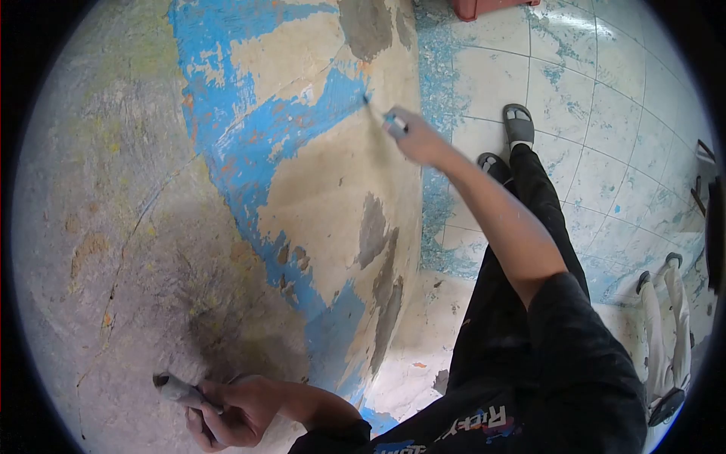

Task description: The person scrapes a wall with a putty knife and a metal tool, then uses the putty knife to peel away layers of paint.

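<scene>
My right hand (pixel 414 138) is closed round a scraper (pixel 393 121), its thin dark blade end right at the edge of a blue paint patch on the wall. Flaking blue paint (pixel 265 136) runs down the wall between bare grey plaster (pixel 136 227) and a cream layer (pixel 318 189). Low in the view, my left hand (pixel 246 412) is curled round a short, stubby grey object (pixel 178 390) with a dark end, held close over the grey plaster. I cannot tell what kind of object it is.
Blue flakes and dust lie on the tiled floor (pixel 563 98), thickest along the wall's foot. My sandalled feet (pixel 519 125) stand there. A red container (pixel 484 7) is at the top edge, and pale legs of some furniture (pixel 673 318) stand at the right.
</scene>
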Demonstrator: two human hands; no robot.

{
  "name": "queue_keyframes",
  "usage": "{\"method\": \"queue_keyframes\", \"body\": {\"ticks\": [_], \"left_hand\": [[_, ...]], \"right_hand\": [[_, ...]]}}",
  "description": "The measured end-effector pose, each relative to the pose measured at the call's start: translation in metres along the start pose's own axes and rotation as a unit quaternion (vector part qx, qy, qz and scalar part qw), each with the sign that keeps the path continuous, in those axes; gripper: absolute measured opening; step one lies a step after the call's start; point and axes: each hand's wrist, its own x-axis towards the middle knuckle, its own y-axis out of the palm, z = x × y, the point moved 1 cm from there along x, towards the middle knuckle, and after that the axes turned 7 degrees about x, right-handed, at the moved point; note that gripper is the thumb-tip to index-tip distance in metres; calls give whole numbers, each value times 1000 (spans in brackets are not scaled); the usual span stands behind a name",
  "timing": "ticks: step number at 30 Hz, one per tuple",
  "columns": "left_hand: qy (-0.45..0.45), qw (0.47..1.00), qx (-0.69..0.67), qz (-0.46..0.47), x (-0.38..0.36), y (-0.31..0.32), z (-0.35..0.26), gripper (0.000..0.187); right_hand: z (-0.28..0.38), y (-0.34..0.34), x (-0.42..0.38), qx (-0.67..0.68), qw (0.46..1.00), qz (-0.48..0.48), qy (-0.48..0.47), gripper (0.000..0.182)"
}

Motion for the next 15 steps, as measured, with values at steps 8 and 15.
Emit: {"method": "queue_keyframes", "body": {"ticks": [8, 15], "left_hand": [[33, 998, -51, 10, 2, 1, -1, 18], [49, 998, -32, 35, -2, -5, 6, 22]], "right_hand": [[-8, 4, 1, -13, 998, -16, -54, 30], [-7, -7, 33, -8, 1000, -2, 7, 28]]}}
